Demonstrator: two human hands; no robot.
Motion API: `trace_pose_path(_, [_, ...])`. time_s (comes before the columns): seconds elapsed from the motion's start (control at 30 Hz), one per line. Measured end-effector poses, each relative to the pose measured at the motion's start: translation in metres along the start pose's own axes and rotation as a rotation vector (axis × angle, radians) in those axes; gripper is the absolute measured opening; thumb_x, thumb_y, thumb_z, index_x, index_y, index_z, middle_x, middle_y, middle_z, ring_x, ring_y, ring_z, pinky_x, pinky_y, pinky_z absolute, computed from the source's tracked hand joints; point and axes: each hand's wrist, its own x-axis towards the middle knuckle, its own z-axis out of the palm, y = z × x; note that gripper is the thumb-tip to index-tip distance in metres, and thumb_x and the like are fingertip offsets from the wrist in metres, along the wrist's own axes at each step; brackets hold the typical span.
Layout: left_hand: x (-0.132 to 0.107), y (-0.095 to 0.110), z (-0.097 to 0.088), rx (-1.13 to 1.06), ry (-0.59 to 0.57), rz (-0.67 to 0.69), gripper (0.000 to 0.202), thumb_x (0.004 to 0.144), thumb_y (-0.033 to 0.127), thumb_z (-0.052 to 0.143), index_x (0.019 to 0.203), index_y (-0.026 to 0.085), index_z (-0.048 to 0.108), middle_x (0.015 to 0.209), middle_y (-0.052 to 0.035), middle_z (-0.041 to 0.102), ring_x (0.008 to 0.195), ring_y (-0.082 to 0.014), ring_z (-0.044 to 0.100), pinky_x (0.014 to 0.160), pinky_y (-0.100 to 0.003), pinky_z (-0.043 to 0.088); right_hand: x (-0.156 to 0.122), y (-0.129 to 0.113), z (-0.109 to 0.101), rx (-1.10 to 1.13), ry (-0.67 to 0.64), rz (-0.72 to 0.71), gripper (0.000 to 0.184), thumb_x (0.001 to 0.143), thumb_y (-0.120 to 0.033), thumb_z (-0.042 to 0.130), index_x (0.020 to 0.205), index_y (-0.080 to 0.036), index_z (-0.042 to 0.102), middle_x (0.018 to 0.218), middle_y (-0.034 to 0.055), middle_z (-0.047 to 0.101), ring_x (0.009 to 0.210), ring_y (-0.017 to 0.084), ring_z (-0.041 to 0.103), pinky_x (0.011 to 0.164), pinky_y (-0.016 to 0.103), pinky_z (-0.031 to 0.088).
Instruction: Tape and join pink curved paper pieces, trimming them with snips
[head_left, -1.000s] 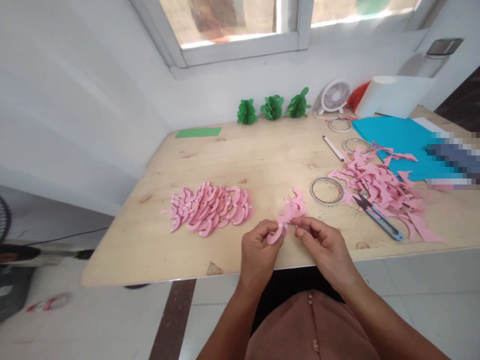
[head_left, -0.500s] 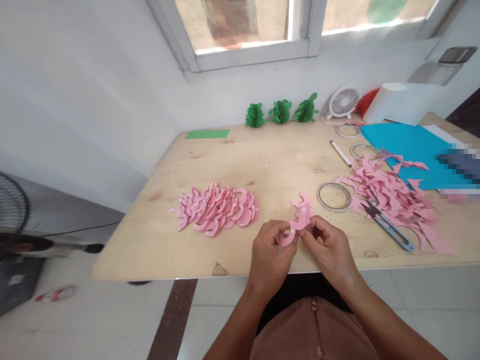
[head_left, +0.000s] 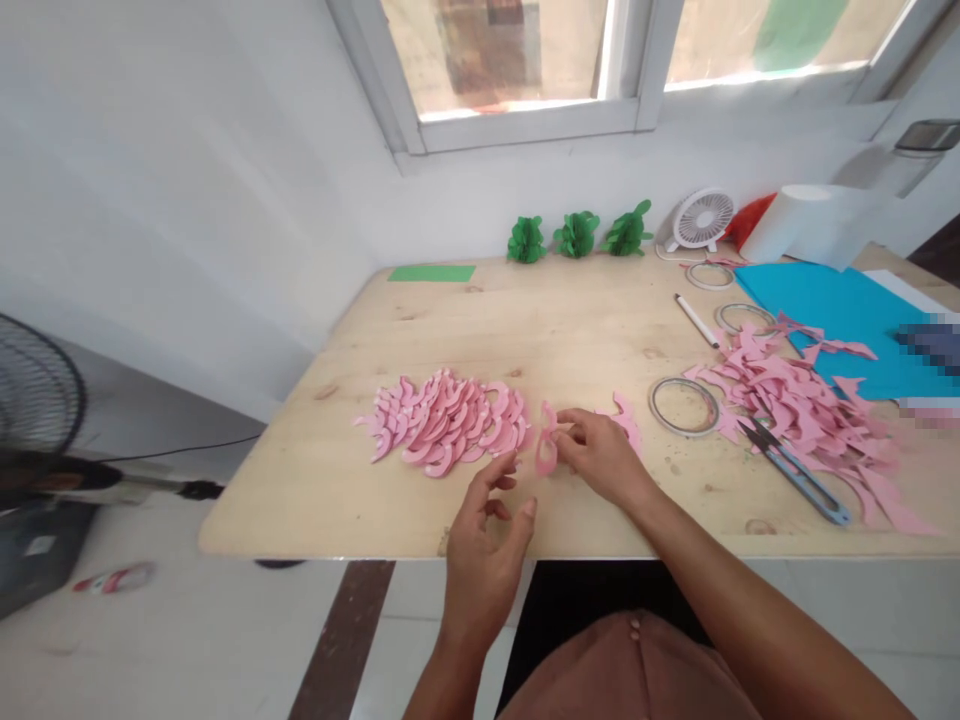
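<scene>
My right hand [head_left: 598, 447] pinches a curved pink paper piece [head_left: 546, 452] just to the right of a pile of curved pink paper pieces [head_left: 454, 420]. Fingers apart, my left hand [head_left: 491, 525] holds nothing and hovers over the table near the pile's lower right side. Another pink paper piece [head_left: 627, 418] lies on the table beyond my right wrist, partly hidden by the hand. White spots show on several pieces in the pile.
On the right are a tape roll [head_left: 684, 406], blue-handled thread snips [head_left: 799, 475], pink paper scraps [head_left: 810, 390] and a white marker [head_left: 697, 321]. Green paper figures [head_left: 577, 235] and a small white fan [head_left: 701, 220] stand along the wall. Blue sheets [head_left: 840, 310] lie far right.
My hands have separated. The right one has carried a pink paper piece left toward the pile, the left one has let go and opened. Another piece now lies on the table.
</scene>
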Motion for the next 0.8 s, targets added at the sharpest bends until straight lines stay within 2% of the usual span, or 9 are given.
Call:
trace_pose_path(0.13, [0.002, -0.002, -0.002, 0.005, 0.02, -0.01, 0.034, 0.084, 0.026, 0.056, 0.118, 0.022, 0.057, 0.112, -0.0083, 0.061, 0.095, -0.0199, 0.056, 0.077, -0.032, 0.044, -0.003, 0.01, -0.003, -0.109, 0.077, -0.01, 0.034, 0.082, -0.027, 0.052, 0.113, -0.015, 0.061, 0.068, 0.0028, 0.067, 0.064, 0.019, 0.062, 0.064, 0.031, 0.044])
trace_pose_path(0.33, [0.005, -0.005, 0.004, -0.052, 0.023, -0.031, 0.034, 0.083, 0.025, 0.056, 0.116, 0.02, 0.057, 0.111, -0.0096, 0.061, 0.095, -0.0206, 0.056, 0.078, -0.033, 0.044, -0.031, 0.015, -0.002, -0.409, 0.093, -0.191, 0.033, 0.087, -0.032, 0.05, 0.116, -0.02, 0.061, 0.085, 0.0041, 0.072, 0.074, 0.02, 0.066, 0.065, 0.03, 0.046])
trace_pose_path(0.47, [0.005, -0.003, 0.005, -0.042, 0.031, -0.027, 0.033, 0.082, 0.024, 0.056, 0.115, 0.02, 0.059, 0.109, -0.0093, 0.062, 0.094, -0.0208, 0.056, 0.078, -0.033, 0.044, -0.033, 0.008, 0.005, -0.587, 0.13, -0.195, 0.037, 0.086, -0.037, 0.052, 0.118, -0.019, 0.057, 0.091, 0.0054, 0.071, 0.078, 0.023, 0.068, 0.06, 0.031, 0.045])
trace_pose_path(0.57, [0.004, -0.006, 0.006, -0.025, 0.019, -0.001, 0.032, 0.083, 0.023, 0.056, 0.115, 0.022, 0.06, 0.108, -0.0082, 0.062, 0.094, -0.0202, 0.057, 0.077, -0.032, 0.044, -0.03, 0.005, 0.007, -0.646, 0.142, -0.163, 0.037, 0.086, -0.041, 0.053, 0.116, -0.02, 0.056, 0.088, 0.0051, 0.072, 0.073, 0.024, 0.068, 0.057, 0.03, 0.043])
trace_pose_path(0.8, [0.0, -0.012, 0.012, 0.007, 0.0, 0.087, 0.027, 0.084, 0.019, 0.055, 0.11, 0.023, 0.061, 0.103, -0.0057, 0.062, 0.092, -0.0187, 0.058, 0.076, -0.029, 0.044, -0.025, 0.009, 0.011, -0.638, 0.149, -0.17, 0.032, 0.089, -0.025, 0.048, 0.121, -0.023, 0.051, 0.083, 0.0016, 0.072, 0.071, 0.021, 0.068, 0.052, 0.027, 0.036])
